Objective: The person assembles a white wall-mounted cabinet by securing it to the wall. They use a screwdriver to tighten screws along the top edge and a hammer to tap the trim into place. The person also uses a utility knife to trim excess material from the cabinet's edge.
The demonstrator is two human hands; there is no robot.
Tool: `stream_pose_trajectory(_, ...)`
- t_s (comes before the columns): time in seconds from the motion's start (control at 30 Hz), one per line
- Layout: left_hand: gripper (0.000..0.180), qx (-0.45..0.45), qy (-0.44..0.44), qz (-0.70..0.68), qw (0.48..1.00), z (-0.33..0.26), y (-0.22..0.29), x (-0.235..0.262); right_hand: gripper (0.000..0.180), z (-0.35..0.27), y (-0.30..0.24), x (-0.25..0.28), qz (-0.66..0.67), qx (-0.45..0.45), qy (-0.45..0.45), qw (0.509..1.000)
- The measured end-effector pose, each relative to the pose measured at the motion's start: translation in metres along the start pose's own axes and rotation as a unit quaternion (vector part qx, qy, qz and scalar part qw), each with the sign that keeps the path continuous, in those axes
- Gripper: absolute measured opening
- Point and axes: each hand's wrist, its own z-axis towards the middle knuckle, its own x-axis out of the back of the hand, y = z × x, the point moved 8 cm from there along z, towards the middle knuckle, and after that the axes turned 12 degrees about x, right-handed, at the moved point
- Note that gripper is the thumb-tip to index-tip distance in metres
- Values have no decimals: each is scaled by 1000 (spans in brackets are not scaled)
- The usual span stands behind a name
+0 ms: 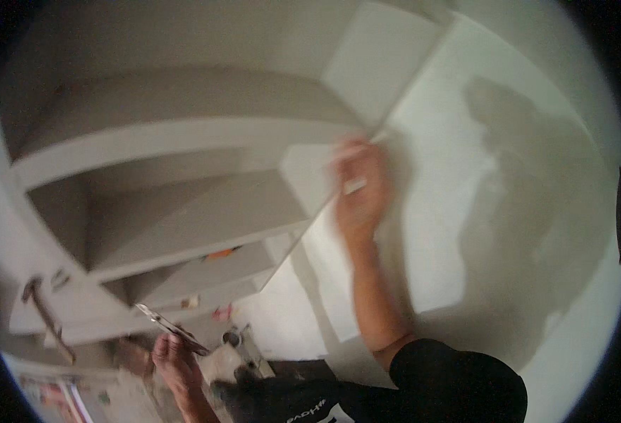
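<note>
My left hand (176, 363), low in the head view, is closed round a slim silver hand tool (164, 322) with a darker rear end. Its narrow tip points up and left; the exact kind is not clear. My right hand (362, 185) is raised at the side edge of a white shelf unit (183, 135), next to a broad pale panel (430, 183). Motion blurs its fingers, so their grip does not show. A small white patch or piece (355, 185) shows against this hand; whether it is held or stuck on cannot be made out.
A hammer (46, 321) lies on a white surface at the far left. An orange-and-dark object (222, 252) rests inside a lower compartment. Below the unit are a round grey container (232, 338) and a small pink item (222, 312). Shadows fall across the pale panel.
</note>
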Motion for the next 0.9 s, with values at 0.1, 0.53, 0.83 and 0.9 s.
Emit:
stream_pose_trajectory(0.1,22,-36,-131,89,987,4,0,-114,49,-48,-50,-39,166,-98,-250,949)
stream_pose_trajectory(0.53,27,-514,-240,435,700,-60,110,-427,29,60,-3,91,117,-165,6,979)
stream_pose_trajectory(0.83,35,-377,-276,640,610,8,109,-519,36,179,-18,142,-340,142,22,929)
stream_pose_trajectory(0.9,42,-440,-249,649,569,-2,104,-513,37,180,-15,145,-364,98,-19,926)
